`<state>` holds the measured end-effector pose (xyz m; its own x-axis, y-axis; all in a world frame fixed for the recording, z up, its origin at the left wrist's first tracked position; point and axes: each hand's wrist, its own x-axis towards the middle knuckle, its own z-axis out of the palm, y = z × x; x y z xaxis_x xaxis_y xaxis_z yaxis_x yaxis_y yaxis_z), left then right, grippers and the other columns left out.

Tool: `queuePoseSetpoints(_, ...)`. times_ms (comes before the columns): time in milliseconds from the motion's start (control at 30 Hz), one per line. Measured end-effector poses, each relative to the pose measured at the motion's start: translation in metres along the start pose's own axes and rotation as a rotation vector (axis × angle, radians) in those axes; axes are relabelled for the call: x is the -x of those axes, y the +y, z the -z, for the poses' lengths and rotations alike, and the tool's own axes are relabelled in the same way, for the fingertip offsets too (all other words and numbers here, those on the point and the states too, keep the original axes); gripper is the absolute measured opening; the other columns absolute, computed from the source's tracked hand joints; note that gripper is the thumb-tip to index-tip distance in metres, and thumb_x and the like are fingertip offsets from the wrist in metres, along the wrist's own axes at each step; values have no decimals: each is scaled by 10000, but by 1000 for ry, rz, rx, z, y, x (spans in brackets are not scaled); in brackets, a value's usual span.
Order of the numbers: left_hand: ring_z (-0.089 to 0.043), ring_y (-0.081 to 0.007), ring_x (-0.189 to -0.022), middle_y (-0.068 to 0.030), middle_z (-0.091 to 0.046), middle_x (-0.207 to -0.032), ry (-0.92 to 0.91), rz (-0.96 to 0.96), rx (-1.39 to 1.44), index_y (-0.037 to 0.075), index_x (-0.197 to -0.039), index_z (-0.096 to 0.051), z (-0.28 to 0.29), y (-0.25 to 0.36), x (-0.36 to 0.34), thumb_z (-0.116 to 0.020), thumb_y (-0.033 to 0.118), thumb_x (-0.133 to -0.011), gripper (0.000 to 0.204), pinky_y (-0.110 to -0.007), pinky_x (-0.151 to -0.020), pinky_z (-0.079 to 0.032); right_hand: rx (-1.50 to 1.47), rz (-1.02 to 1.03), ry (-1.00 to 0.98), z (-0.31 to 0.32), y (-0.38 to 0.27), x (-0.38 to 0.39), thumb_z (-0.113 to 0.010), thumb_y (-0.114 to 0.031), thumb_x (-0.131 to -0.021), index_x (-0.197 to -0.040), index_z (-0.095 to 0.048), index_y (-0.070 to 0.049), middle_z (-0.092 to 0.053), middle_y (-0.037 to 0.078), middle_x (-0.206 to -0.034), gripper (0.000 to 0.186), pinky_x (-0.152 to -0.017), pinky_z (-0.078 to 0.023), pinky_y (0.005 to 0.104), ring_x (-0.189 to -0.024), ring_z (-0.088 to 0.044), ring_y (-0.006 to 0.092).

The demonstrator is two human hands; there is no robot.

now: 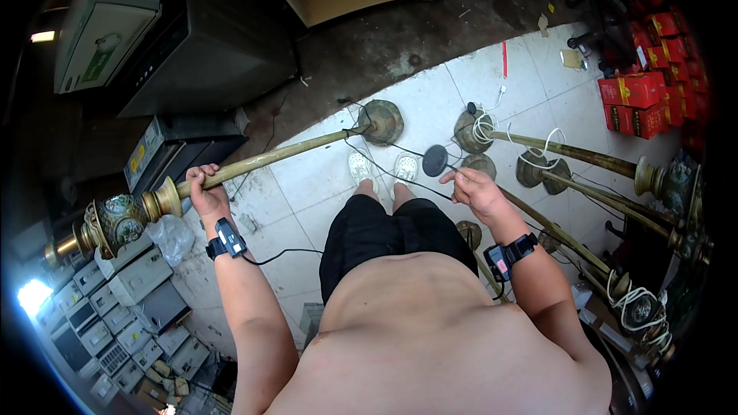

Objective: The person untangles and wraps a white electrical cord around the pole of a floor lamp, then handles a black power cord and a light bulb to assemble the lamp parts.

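1. Floor (pixel 300 200): white tiles under my shoes (pixel 360 167), then a dark, grubby strip running up to a wooden shelf (pixel 369 8).
2. Black cabinet (pixel 223 38): big lump ahead and to my left, with a pale unit right beside it.
3. Lamp (pixel 265 159): the one I've got hold of. Fat patterned body over on my left, then a long brassy pole reaching to a round base (pixel 382 123) just past my shoes. Can't tell if that base sits flat.
4. More lamps (pixel 576 156): a whole bunch on my right, poles slanting every which way, with a white cord (pixel 483 127) looped around one near its base.
5. Red boxes (pixel 634 92): stacked up far right, beyond those.
6. Plastic bag (pixel 171 238): clear and crumpled, near my lamp's body.
7. Left hand (pixel 207 190): fingers wrapped round the pole, close to the body end.
8. Right hand (pixel 474 190): fingers curled in, thumb and fingertips together, looks like they're pinching a thin black cord. Exact grip's too small to make out.
9. Wrist gadgets (pixel 229 237): one strapped on each arm.
10. Disc (pixel 434 160): black, round, just beyond my right fingertips.
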<state>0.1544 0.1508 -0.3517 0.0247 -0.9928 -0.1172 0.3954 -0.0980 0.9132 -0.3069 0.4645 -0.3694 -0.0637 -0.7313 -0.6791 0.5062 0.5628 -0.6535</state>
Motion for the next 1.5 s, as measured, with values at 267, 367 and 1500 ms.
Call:
queuePoseSetpoints(267, -522, -241, -826, -91, -519, -786, 46, -1, -15, 70, -835, -501, 13, -4, 7, -554, 51, -778, 80, -392, -913, -447, -70, 1, -122, -49, -29, 11, -575, -225, -978, -1016, -660, 61, -371, -44, -523, 301, -675, -424, 291, -495, -342, 87)
queuePoseSetpoints(367, -533, -254, -882, -91, -534, -822, 5, 30, -17, 69, -853, -511, 10, -2, 15, -571, 53, -772, 103, -390, -960, -430, -114, -59, -257, -23, -27, 8, -583, -219, -970, -1016, -660, 68, -389, -26, -508, 300, -723, -455, 307, -489, -362, 100)
queuePoseSetpoints(1500, -450, -163, -771, 31, -453, -719, 120, 246, -183, 180, -788, -417, 86, -13, 79, -740, 190, -647, 353, -408, -979, -358, 1283, -223, 195, -5, 252, -439, -648, -321, -851, -1048, -719, -45, -686, 195, -1109, 346, -916, -504, 388, -1089, -632, 343)
